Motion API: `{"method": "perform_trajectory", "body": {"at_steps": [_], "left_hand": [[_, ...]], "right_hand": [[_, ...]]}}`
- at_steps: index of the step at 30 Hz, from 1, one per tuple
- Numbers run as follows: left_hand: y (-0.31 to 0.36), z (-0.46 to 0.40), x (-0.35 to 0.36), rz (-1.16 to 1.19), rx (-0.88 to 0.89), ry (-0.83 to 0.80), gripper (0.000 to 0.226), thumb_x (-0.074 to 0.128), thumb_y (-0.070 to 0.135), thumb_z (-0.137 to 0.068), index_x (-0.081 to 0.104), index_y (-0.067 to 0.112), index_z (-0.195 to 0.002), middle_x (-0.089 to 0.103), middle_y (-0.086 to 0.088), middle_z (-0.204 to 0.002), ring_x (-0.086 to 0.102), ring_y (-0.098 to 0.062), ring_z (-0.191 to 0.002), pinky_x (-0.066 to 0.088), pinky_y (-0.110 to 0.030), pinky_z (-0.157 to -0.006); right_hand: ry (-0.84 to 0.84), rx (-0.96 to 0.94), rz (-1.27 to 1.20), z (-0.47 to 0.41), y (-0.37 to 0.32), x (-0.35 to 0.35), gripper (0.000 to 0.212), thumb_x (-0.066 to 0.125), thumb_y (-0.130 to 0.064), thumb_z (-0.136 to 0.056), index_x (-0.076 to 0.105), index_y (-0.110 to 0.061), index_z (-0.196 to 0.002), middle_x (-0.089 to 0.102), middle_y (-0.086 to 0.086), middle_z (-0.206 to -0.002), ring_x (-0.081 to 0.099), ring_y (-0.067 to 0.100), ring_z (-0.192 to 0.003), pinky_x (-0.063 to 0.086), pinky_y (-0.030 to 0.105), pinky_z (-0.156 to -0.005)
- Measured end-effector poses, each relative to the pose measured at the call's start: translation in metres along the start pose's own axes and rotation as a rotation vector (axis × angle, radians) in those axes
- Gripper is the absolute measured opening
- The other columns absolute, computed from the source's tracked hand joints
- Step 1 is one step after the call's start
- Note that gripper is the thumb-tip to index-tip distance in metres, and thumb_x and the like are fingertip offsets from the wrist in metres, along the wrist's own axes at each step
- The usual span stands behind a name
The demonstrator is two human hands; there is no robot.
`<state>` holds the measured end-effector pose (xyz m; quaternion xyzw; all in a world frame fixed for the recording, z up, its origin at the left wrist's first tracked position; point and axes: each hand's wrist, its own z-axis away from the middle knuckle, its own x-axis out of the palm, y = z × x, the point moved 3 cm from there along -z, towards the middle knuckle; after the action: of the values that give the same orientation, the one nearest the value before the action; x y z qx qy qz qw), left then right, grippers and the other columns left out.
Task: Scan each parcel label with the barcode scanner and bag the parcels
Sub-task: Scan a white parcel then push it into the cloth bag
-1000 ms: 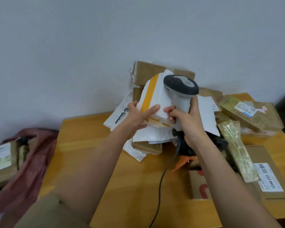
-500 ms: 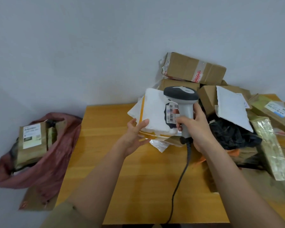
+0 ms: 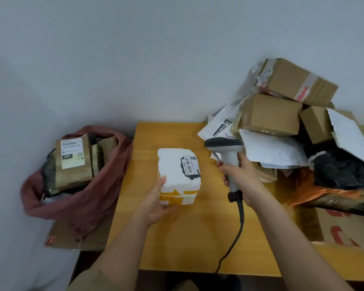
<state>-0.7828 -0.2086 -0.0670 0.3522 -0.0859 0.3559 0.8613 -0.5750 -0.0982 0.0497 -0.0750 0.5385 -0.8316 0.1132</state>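
Foam parcel [image 3: 178, 175] gripped from below by left hand [image 3: 156, 204]; right hand [image 3: 241, 177] fingers wrapped round scanner [image 3: 226, 151] handle.

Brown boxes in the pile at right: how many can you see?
3: the top box, one under it, and one to its right, partly behind torn white paper. More may be buried.

Parcels, tools and hands, counted.
There was one scanner [image 3: 226, 151], one foam parcel [image 3: 177, 175], one red bag [image 3: 80, 198], three stacked boxes [image 3: 269, 116], two hands [image 3: 158, 202].
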Motion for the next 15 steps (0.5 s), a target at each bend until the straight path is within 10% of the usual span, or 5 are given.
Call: {"method": "perform_trajectory", "body": {"at_steps": [9,15], "left_hand": [[0.032,-0.004,-0.066,-0.138,0.145,0.306,0.051,0.071,0.041,-0.085,0.051,0.019,-0.127,0.057,-0.001,-0.128,0.057,-0.019,-0.097,0.051,-0.034,-0.074],[0.033,-0.003,-0.069,-0.764,0.518,0.343,0.126,0.093,0.052,-0.047,0.023,0.029,-0.15,0.028,0.0,-0.154,0.025,-0.021,-0.143,0.03,-0.044,-0.115]], "right_hand": [[-0.035,0.086,0.141,0.014,0.026,0.049,0.029,0.06,-0.002,-0.089,0.054,-0.021,-0.11,0.065,0.011,-0.101,0.053,0.011,-0.051,0.046,0.024,-0.049],[-0.125,0.087,0.323,0.021,0.002,0.063,0.022,0.059,-0.012,-0.094,0.058,-0.004,-0.114,0.056,0.011,-0.087,0.053,0.012,-0.054,0.045,0.025,-0.05]]}}
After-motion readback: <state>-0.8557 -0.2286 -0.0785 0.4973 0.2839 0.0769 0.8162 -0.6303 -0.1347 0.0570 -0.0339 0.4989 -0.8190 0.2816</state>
